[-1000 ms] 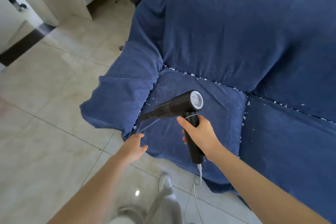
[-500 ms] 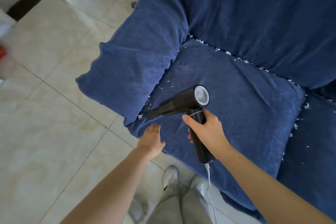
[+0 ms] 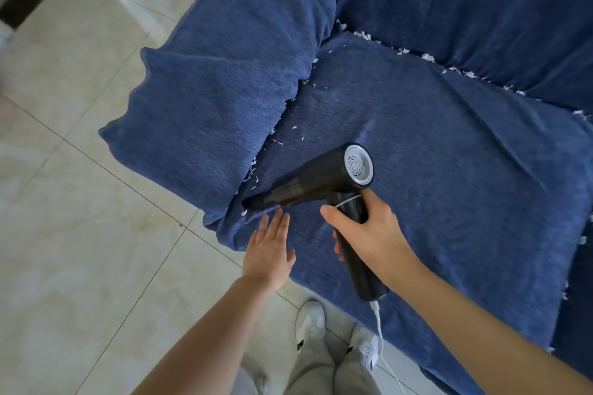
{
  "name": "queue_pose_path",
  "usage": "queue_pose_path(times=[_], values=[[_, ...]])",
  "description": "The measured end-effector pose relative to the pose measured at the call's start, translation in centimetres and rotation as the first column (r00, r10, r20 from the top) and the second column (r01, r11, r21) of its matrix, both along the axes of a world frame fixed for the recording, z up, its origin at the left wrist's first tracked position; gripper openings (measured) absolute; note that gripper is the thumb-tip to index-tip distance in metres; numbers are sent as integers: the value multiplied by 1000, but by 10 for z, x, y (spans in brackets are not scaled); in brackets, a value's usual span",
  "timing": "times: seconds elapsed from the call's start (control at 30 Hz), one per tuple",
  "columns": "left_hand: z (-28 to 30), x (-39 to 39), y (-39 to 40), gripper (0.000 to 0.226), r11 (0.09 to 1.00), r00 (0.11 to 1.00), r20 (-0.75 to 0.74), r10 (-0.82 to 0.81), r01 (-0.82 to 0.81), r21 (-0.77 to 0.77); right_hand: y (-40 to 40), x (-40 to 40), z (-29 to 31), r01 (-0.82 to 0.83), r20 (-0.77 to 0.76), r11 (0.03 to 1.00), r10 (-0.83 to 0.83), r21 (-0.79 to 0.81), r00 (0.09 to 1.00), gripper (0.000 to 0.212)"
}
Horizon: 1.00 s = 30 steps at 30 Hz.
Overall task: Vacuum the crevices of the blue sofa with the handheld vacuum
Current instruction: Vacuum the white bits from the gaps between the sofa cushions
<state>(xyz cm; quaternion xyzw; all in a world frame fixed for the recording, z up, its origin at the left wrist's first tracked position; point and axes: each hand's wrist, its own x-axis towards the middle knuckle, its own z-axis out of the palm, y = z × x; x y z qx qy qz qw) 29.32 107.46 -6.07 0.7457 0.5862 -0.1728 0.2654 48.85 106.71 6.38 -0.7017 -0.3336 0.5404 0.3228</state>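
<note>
Grasping vacuum [image 3: 321, 181] handle, right hand [image 3: 372, 234], nozzle tip buried in sofa [image 3: 449, 170] crevice, left hand [image 3: 269, 253] flat.

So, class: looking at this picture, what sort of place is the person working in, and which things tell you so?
Most likely a home living room: a blue sofa under a loose cover, a glossy tiled floor, and a corded handheld vacuum gripped in the right hand.

Napped matt cloth covers the sofa [image 3: 433, 138]; smooth black plastic vacuum [image 3: 308, 186]; glossy floor tiles [image 3: 80, 234].
</note>
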Motion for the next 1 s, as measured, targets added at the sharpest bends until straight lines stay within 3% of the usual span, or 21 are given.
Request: queue_pose_path(times=[0.43,0.57,0.67,0.87,1.0], values=[[-28,14,11,69,997,997,78,-27,20,78,7,0,-11,-36,-54,999,36,14,998,14],[-28,18,19,56,931,983,179,-46,-23,365,10,-2,-14,36,-79,999,-34,24,996,15],[-39,19,31,55,911,979,180,-93,10,412,14,-2,-17,33,-91,999,-31,25,995,13],[-65,25,41,78,940,969,-62,-237,245,237,11,-3,-30,81,-96,996,-78,29,992,16],[-83,33,24,73,941,969,-146,-200,232,248,5,-6,-43,81,-97,996,-78,25,992,16]])
